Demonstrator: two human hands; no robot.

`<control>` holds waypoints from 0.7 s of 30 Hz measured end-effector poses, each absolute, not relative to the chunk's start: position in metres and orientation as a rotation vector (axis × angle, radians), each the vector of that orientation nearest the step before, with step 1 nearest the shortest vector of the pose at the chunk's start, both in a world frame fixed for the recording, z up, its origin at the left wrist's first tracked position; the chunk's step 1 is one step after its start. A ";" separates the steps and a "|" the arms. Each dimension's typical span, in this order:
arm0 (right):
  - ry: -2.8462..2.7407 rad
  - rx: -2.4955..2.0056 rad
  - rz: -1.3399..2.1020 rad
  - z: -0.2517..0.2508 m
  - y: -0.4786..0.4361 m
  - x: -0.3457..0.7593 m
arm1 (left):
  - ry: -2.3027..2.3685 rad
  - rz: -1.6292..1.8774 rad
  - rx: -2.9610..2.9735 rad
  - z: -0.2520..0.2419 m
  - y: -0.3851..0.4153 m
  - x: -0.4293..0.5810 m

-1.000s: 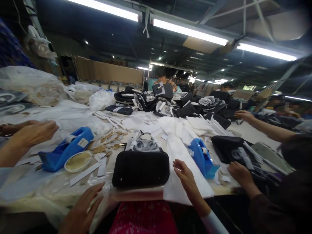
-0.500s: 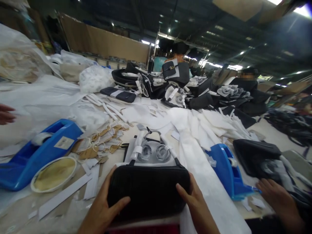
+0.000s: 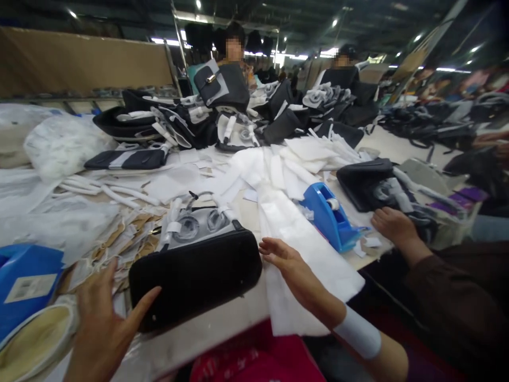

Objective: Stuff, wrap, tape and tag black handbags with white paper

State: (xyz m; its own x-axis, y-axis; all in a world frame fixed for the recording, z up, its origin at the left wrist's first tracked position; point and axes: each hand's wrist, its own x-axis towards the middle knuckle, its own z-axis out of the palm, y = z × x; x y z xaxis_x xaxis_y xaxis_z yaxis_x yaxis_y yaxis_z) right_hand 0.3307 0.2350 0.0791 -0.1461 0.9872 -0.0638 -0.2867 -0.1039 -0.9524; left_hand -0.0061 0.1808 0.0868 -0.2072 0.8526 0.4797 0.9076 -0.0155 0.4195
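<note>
A black handbag lies on the table in front of me, its flat base toward me. Its wrapped handles and clear plastic-covered rings point away, over grey wrapping. My left hand is at the bag's left end, thumb and fingers spread wide; whether the thumb touches the bag I cannot tell. Beside the right end is my right hand, fingers stretched out and just off the bag or barely touching it. A pale blue band wraps my right forearm.
Blue tape dispensers stand left and right. A round tub sits at lower left, near paper tags. White foam sheet hangs over the edge. A co-worker's hand is at right; bags pile up behind.
My hands have let go of the handbag's ends and moved apart from it. The bag now lies slanted, right end farther away. The view has turned right.
</note>
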 end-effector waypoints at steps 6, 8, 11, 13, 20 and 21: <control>-1.086 -1.012 1.515 0.068 0.246 0.346 | -1.659 -0.685 -2.451 0.145 0.227 0.060; -1.130 -1.011 1.543 0.061 0.251 0.342 | -1.628 -0.606 -2.607 0.148 0.246 0.081; -1.211 -0.967 1.571 0.055 0.253 0.337 | -1.645 -0.483 -2.679 0.147 0.265 0.100; -1.214 -0.926 1.595 0.055 0.252 0.336 | -1.659 -0.405 -2.675 0.145 0.272 0.106; -1.233 -0.965 1.594 0.058 0.250 0.334 | -1.773 -0.227 -2.661 0.140 0.273 0.108; -1.252 -0.966 1.584 0.057 0.250 0.332 | -1.764 -0.230 -2.653 0.139 0.273 0.108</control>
